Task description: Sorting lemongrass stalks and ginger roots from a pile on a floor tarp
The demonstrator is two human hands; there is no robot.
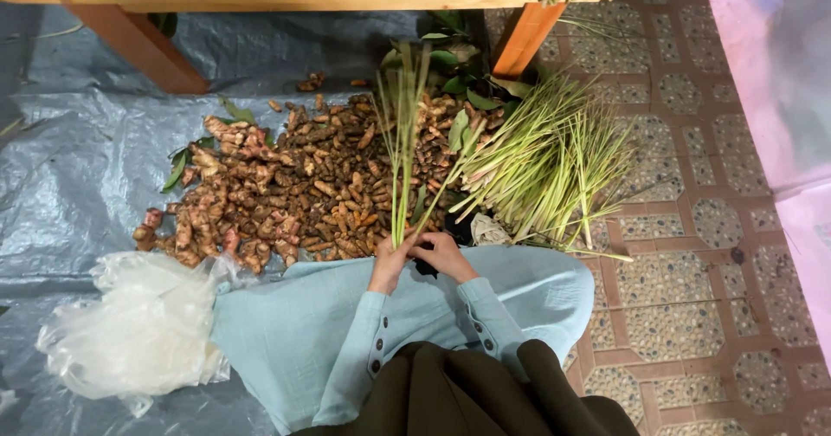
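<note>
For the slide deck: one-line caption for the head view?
Both hands, left hand and right hand, grip a lemongrass bundle above piled roots on a tarp.

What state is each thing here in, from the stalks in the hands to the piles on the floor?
Left hand: closed around the stalk bunch.
Right hand: gripping the bunch's base.
Stalk bunch: held upright, tips fanned.
Loose stalks: lying in a heap on the floor.
Roots: piled loose on the tarp.
Plastic bags: crumpled, lying on the tarp.
Tarp: spread out, wrinkled.
</note>
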